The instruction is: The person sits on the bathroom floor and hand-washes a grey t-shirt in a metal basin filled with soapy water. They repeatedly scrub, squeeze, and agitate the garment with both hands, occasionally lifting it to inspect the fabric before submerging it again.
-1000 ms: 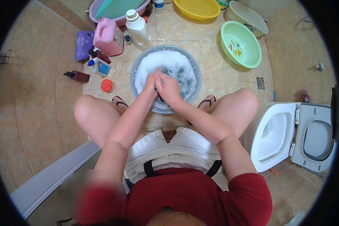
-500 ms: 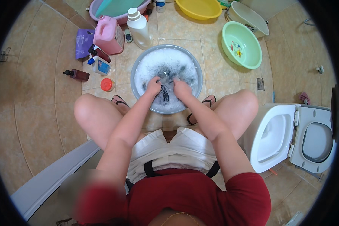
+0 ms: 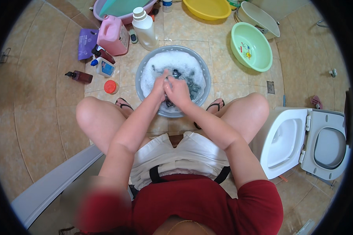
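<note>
A grey round basin point(image 3: 206, 74) stands on the floor between my feet, filled with water and white suds point(image 3: 172, 58). Dark wet cloth point(image 3: 193, 87) lies partly under the foam at the basin's right, and a dark patterned part of it shows below my hands. Over the middle of the basin, my left hand point(image 3: 159, 85) and my right hand point(image 3: 177, 91) are pressed together. Both are closed on the cloth, most of which their fingers hide. The right hand lies partly across the left.
A white bottle point(image 3: 144, 31), pink jug point(image 3: 113, 37), purple pouch point(image 3: 87, 44), pump bottle point(image 3: 80, 77) and red-lidded jar point(image 3: 111, 87) stand at the left. Green basin point(image 3: 251, 47) and yellow basin point(image 3: 208, 9) lie beyond. A toilet point(image 3: 284, 143) is at my right.
My hands have come together from apart, the right moving left onto the left. The foam has opened at the basin's right, baring more dark cloth.
</note>
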The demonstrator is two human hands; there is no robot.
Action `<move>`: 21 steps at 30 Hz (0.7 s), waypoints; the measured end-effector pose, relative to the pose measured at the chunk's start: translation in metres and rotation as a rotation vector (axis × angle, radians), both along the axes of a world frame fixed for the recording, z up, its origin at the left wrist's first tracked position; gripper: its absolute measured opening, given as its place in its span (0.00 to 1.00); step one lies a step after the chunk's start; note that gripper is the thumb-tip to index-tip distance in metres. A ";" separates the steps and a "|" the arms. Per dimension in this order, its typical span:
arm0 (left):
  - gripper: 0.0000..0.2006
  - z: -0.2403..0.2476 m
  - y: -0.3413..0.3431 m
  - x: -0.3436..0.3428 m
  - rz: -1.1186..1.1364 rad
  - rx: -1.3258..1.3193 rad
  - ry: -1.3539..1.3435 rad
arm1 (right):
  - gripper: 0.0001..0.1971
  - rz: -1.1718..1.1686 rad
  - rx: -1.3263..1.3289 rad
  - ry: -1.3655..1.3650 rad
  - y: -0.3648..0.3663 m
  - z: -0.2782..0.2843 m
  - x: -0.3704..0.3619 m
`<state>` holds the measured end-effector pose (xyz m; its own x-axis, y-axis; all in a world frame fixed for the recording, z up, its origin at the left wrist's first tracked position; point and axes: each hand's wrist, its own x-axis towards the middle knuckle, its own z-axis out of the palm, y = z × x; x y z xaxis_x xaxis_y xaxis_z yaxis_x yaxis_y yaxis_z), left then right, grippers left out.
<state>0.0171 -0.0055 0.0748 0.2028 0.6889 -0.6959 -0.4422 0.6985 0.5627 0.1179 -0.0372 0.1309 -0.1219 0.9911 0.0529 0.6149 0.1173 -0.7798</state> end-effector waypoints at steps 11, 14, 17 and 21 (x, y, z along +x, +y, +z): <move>0.20 0.029 -0.002 -0.001 0.026 -0.071 -0.060 | 0.13 0.069 0.215 -0.095 -0.003 0.005 -0.005; 0.20 0.013 -0.001 0.006 -0.015 0.143 0.285 | 0.14 0.004 0.069 -0.210 0.019 -0.004 0.009; 0.19 0.016 0.005 0.008 -0.033 0.226 0.527 | 0.16 -0.257 -0.162 -0.123 0.032 -0.032 0.024; 0.14 -0.016 0.002 0.001 -0.133 0.472 0.887 | 0.12 -0.055 -0.021 -0.081 0.019 -0.050 0.025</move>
